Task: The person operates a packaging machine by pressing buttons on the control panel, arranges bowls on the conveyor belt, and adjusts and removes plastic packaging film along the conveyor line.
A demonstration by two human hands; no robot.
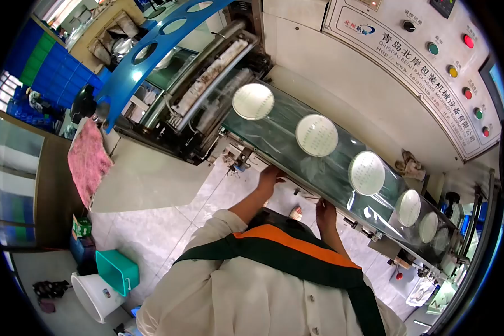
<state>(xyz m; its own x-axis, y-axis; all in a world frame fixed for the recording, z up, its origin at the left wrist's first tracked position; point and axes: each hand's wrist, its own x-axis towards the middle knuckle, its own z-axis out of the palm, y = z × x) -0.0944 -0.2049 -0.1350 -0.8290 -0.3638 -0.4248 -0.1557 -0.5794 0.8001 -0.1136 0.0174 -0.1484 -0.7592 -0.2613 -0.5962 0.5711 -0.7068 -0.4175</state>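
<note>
A belt-like bed (297,168) on a packaging machine runs diagonally across the view. Along it lies a row of several round pale discs with printed text, such as a disc (316,135) near the middle and another disc (367,173) further right. Shiny clear film (353,147) lies around the discs. My left hand (270,177) is at the near edge of the bed, its fingers partly hidden by the edge. To the right, my right hand (326,210) is at the same edge, fingers bent and mostly out of sight. Neither hand touches a disc.
A control panel (409,73) with buttons rises behind the bed. Film rollers (213,78) and a blue perforated bar (151,47) stand at upper left. A pink cloth (89,162) hangs at the left. A green bin (116,270) and white bucket (94,297) stand on the floor.
</note>
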